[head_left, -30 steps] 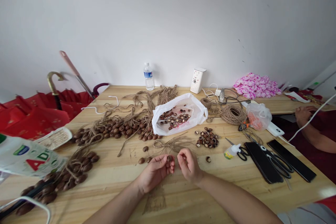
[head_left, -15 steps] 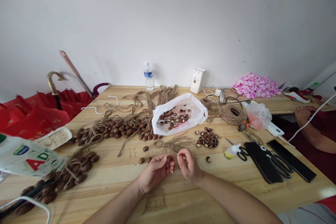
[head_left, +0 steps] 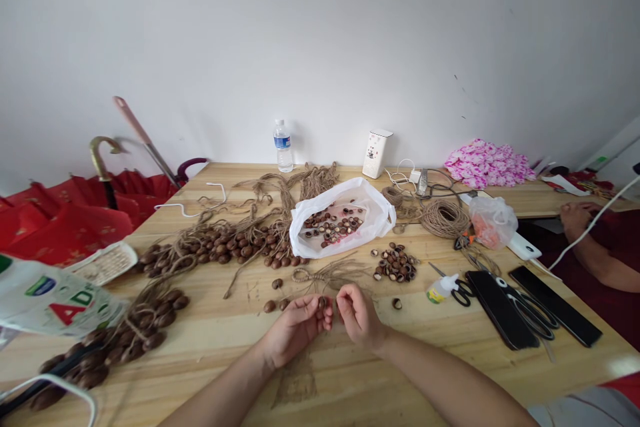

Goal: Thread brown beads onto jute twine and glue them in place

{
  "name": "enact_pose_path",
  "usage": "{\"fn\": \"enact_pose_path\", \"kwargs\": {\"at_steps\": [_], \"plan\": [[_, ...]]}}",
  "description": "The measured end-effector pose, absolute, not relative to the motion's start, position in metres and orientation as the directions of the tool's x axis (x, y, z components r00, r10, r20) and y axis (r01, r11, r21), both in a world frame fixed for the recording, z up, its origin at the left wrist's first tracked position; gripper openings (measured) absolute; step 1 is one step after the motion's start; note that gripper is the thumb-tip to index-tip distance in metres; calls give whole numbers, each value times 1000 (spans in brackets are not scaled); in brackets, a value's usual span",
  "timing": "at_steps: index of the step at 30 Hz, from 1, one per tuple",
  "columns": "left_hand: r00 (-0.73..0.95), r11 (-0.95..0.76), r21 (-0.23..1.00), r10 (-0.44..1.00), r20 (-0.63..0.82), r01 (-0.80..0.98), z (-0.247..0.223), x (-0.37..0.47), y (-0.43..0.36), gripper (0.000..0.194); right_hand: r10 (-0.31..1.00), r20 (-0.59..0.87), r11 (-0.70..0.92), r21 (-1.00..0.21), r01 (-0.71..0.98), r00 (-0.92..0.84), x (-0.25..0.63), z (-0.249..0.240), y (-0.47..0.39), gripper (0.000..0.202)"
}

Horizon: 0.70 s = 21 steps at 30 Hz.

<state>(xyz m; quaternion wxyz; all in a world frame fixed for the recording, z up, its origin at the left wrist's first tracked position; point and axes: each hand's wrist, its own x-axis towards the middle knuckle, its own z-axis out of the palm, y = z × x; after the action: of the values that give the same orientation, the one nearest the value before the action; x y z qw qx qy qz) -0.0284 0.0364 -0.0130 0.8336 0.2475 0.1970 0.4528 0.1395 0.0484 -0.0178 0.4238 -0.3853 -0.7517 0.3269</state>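
Observation:
Between the thumb and fingers of my left hand point(head_left: 300, 323) is a small brown nutshell point(head_left: 323, 303). Just right of it, my right hand point(head_left: 357, 313) is closed in a pinch; whatever its fingertips hold is hidden. Behind both hands lies a knotted twine bundle point(head_left: 320, 275) with loose ends spread to the right. A few brown shells point(head_left: 270, 306) rest beside my left hand. Beyond my right hand is a pile of half shells point(head_left: 396, 263), with one single half shell point(head_left: 397, 303) nearer to me.
An open white plastic bag point(head_left: 345, 188) holds more half shells. Strung nut clusters point(head_left: 220, 248) spread leftward. On the right lie a glue bottle point(head_left: 442, 288), scissors point(head_left: 530, 310), phones point(head_left: 500, 310) and a twine coil point(head_left: 445, 219). Another person's arm point(head_left: 595, 250) rests at the far right.
My right hand has shifted very slightly left, closer to the left hand. The left hand and the nutshell look unmoved.

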Motion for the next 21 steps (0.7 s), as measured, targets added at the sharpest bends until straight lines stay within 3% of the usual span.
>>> {"fn": "enact_pose_path", "kwargs": {"at_steps": [8, 21], "plan": [[513, 474, 561, 852, -101, -678, -16, -28, 37, 15, 799, 381, 477, -873, 105, -465, 137, -11, 45, 13], [517, 473, 562, 851, -91, -678, -21, -29, 37, 14, 774, 441, 567, -802, 187, -454, 136, -9, 47, 9]]}}
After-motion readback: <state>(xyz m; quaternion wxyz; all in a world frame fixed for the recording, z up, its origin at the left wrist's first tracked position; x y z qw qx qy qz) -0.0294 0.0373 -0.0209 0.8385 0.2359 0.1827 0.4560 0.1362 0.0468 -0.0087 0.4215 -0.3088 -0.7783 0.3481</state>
